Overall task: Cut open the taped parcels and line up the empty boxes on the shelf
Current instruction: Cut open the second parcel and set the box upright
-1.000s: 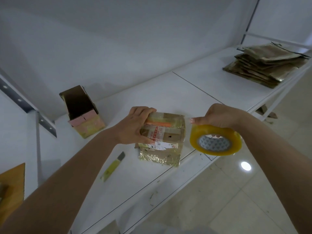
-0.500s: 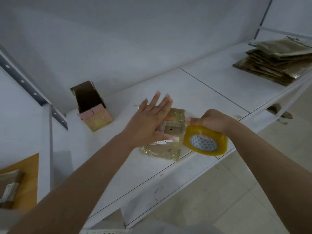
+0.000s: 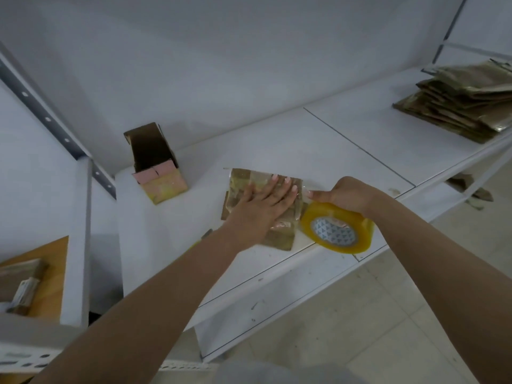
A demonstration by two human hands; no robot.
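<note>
One taped parcel (image 3: 243,187) lies on the white shelf (image 3: 277,139) near its front edge; no writing on it can be read. The left hand (image 3: 263,200) presses flat on it with straight fingers. Just beside, the right hand (image 3: 347,194) grips a yellow tape roll (image 3: 336,228). An open box (image 3: 155,162) stands further left, flattened cardboard (image 3: 460,106) far right.

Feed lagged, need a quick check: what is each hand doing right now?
Left hand: open, fingers straight, pressing flat on the taped parcel.
Right hand: gripping the roll of yellow packing tape.
</note>
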